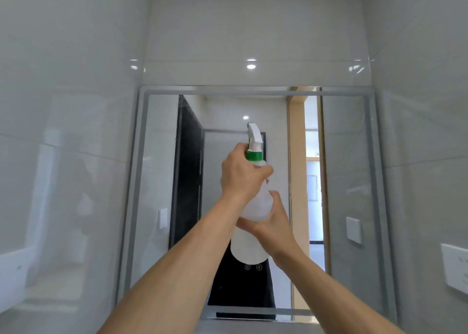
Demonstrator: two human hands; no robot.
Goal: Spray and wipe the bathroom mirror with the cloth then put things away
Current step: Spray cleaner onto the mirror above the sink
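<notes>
A translucent white spray bottle [255, 202] with a green collar and a white trigger head is held upright in front of the bathroom mirror [162, 171], its nozzle pointing at the glass. My left hand [240, 174] grips the bottle's neck just under the trigger. My right hand [268, 222] wraps round the bottle's body lower down. The mirror has a grey frosted border and reflects a dark door, a wooden doorway and my dark clothing. No cloth is in view.
Glossy grey tiled walls close in on both sides. A white wall socket [454, 270] sits on the right wall and a smaller white switch plate [353, 230] is nearer the mirror. A white fixture [12, 280] juts out at the lower left.
</notes>
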